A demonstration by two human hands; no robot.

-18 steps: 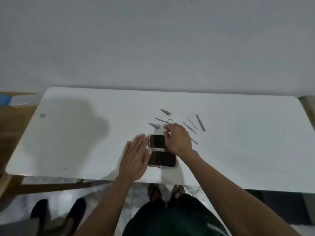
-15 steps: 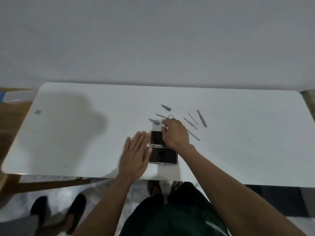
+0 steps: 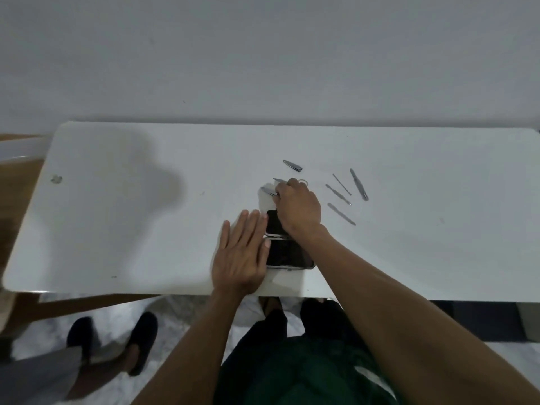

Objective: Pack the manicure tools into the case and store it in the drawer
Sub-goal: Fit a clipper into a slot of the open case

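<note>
Head view: right hand pinches clippers beyond the open case; left hand flat beside it; next, seat them.

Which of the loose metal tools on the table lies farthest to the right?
The long flat nail file, lying at a slant at the far right of the spread. The thin probe and the other slim tools lie left of it, nearer the right hand.
</note>
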